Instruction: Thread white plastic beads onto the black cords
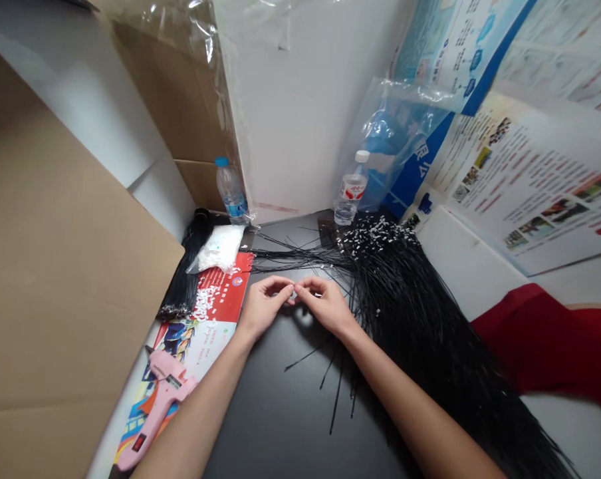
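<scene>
My left hand [264,307] and my right hand [326,306] meet fingertip to fingertip over the dark grey tabletop [275,406]. Each is closed in a pinch; whatever sits between the fingers is too small and hidden to make out. Beside my right hand and forearm lies a large heap of thin black wires [430,339], many tipped with small white ends [377,233]. Several black strands run leftward behind both hands. Left of my left hand, tiny white pieces [205,303] are scattered on a red and white printed sheet [235,293].
A clear bag of white pieces [221,245] rests beside a bundle of black wires [183,279]. At the left edge lies a pink glue gun [168,379]. Two water bottles, one blue-capped [231,193], one white-capped [351,189], stand behind. Cardboard [66,266] rises on the left.
</scene>
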`<state>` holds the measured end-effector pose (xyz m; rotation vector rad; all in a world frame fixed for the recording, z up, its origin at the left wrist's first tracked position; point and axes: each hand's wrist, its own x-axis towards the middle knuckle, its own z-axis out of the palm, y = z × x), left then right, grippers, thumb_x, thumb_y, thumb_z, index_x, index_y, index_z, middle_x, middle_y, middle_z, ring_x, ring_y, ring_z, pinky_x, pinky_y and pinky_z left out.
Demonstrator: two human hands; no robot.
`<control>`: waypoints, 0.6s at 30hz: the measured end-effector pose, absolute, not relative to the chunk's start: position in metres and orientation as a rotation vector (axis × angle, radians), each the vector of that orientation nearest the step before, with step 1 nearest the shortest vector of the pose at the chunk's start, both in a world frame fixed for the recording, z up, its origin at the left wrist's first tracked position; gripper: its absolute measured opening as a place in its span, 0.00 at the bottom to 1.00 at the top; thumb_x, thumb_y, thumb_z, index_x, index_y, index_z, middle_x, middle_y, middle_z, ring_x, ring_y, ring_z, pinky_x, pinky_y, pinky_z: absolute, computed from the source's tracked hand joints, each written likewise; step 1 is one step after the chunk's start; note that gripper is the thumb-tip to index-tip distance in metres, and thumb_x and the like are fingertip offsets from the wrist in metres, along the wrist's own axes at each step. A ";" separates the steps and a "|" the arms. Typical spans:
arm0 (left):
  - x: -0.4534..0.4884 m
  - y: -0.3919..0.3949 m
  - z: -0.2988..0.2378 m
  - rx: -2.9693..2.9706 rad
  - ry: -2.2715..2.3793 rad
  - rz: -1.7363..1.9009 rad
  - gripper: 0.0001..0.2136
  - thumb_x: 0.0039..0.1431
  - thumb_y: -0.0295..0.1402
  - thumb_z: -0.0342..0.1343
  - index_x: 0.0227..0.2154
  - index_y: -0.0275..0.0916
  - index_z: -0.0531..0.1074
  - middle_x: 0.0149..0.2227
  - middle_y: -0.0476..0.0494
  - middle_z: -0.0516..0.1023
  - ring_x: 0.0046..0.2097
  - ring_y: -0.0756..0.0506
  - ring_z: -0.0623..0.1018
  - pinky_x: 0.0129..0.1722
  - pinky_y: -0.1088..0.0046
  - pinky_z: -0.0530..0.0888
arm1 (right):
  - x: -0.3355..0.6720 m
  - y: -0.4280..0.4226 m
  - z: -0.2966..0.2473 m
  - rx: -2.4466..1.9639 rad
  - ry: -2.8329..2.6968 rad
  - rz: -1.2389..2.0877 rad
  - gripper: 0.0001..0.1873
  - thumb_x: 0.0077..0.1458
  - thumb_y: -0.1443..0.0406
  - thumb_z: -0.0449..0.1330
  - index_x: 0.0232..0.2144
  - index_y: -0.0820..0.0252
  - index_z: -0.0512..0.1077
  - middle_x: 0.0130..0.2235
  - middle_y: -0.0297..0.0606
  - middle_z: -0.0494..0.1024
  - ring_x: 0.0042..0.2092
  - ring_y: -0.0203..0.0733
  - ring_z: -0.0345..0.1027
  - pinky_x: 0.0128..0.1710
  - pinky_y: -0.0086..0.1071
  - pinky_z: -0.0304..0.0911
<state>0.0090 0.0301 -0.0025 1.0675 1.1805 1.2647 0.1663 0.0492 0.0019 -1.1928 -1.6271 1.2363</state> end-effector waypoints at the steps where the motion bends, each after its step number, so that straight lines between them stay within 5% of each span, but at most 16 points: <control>1: 0.009 0.030 -0.004 1.053 1.181 1.251 0.12 0.47 0.38 0.68 0.31 0.35 0.79 0.31 0.46 0.81 0.27 0.50 0.79 0.31 0.74 0.76 | 0.167 0.049 0.000 -1.193 -1.616 1.213 0.14 0.56 0.57 0.60 0.31 0.64 0.76 0.28 0.38 0.80 0.28 0.35 0.70 0.28 0.27 0.61; 11: 0.012 0.028 -0.004 0.920 1.195 1.195 0.18 0.42 0.44 0.71 0.32 0.34 0.80 0.31 0.44 0.82 0.28 0.49 0.79 0.33 0.72 0.78 | 0.170 0.040 -0.003 -1.159 -1.857 0.561 0.07 0.59 0.66 0.60 0.32 0.59 0.78 0.31 0.36 0.81 0.33 0.37 0.71 0.34 0.29 0.63; 18: 0.010 0.027 -0.003 0.987 1.221 1.211 0.16 0.44 0.43 0.69 0.31 0.35 0.79 0.31 0.46 0.82 0.26 0.49 0.80 0.30 0.74 0.76 | 0.166 0.036 -0.001 -1.174 -1.781 0.814 0.07 0.58 0.65 0.60 0.32 0.60 0.78 0.29 0.35 0.81 0.28 0.34 0.71 0.28 0.26 0.62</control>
